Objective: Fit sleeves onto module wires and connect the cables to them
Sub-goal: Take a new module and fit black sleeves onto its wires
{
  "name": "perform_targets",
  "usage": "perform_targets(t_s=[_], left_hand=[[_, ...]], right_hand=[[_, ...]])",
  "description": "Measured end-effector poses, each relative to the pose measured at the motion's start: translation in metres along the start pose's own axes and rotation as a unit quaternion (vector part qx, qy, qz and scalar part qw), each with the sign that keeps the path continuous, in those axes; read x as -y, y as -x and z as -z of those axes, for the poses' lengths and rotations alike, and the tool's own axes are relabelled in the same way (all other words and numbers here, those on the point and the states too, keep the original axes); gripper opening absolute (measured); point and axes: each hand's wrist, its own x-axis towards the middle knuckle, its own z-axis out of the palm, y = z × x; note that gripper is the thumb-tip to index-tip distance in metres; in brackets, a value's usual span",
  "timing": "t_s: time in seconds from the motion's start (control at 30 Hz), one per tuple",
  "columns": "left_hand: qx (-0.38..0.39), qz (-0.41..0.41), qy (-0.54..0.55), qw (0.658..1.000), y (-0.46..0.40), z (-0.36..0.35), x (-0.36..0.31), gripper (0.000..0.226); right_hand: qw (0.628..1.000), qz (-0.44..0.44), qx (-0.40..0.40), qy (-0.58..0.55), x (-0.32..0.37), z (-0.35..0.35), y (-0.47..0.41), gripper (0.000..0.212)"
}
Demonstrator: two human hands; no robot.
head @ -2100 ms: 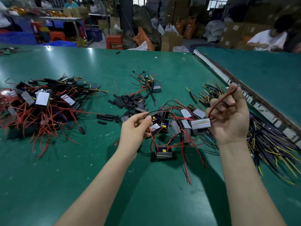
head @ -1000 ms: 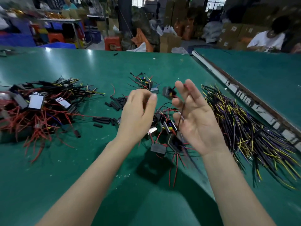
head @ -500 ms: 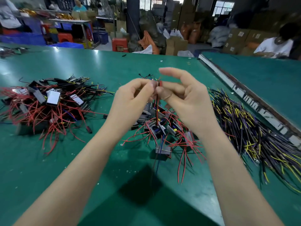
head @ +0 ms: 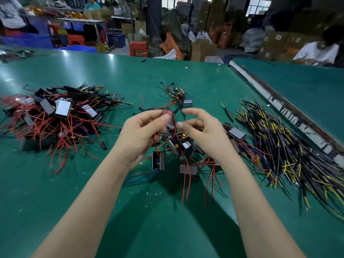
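Observation:
My left hand (head: 141,135) pinches a thin red wire (head: 174,127) between thumb and fingertips, raised above the green table (head: 93,192). The wire curves down toward a small open grey module (head: 158,161) below the hand. My right hand (head: 202,133) sits just right of the wire, its fingers loosely curled with a gap between index finger and thumb and nothing plainly held. Under both hands lies a heap of grey modules with red leads (head: 188,146). A few black sleeves (head: 144,109) show behind my left hand; the others are hidden.
A pile of modules with red and black wires (head: 55,118) lies at left. A spread of purple, yellow and black cables (head: 288,149) lies at right beside a raised rail (head: 279,105). A small module cluster (head: 178,97) sits farther back. A person (head: 316,51) works far right.
Both hands came together and pinched the red wire half a second ago. Now they have drawn slightly apart and lower, with only my left hand still holding it.

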Motion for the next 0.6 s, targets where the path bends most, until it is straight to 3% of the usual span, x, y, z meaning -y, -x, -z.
perform_targets(t_s=[0.07, 0.13, 0.2, 0.3, 0.37, 0.43, 0.53, 0.6], left_hand=[[-0.031, -0.018, 0.069, 0.997, 0.0, 0.009, 0.001, 0.014], [-0.037, -0.023, 0.134, 0.99, 0.0, 0.022, 0.001, 0.02], [-0.051, -0.007, 0.179, 0.983, 0.002, 0.034, 0.003, 0.025], [-0.049, -0.005, 0.2, 0.979, 0.003, 0.045, 0.004, 0.024], [-0.02, 0.002, 0.205, 0.979, 0.004, 0.047, 0.002, 0.021], [-0.002, 0.005, 0.19, 0.982, 0.005, 0.05, 0.002, 0.033], [-0.019, -0.004, 0.157, 0.987, 0.006, 0.051, 0.005, 0.028], [-0.031, -0.015, 0.125, 0.992, 0.006, 0.049, 0.008, 0.038]], right_hand=[[0.987, -0.011, 0.008, 0.16, -0.02, 0.001, -0.002, 0.045], [0.939, -0.034, 0.04, 0.34, -0.034, -0.004, -0.003, 0.049], [0.912, -0.054, 0.038, 0.406, -0.041, -0.012, -0.006, 0.042], [0.939, -0.027, -0.02, 0.343, -0.042, -0.014, -0.009, 0.029], [0.971, -0.012, -0.076, 0.227, -0.037, -0.006, -0.007, 0.027], [0.983, 0.007, -0.138, 0.122, -0.031, 0.006, -0.004, 0.019], [0.964, 0.006, -0.262, 0.037, -0.027, 0.027, -0.002, 0.019], [0.942, -0.018, -0.329, 0.064, -0.029, 0.04, -0.004, 0.024]])
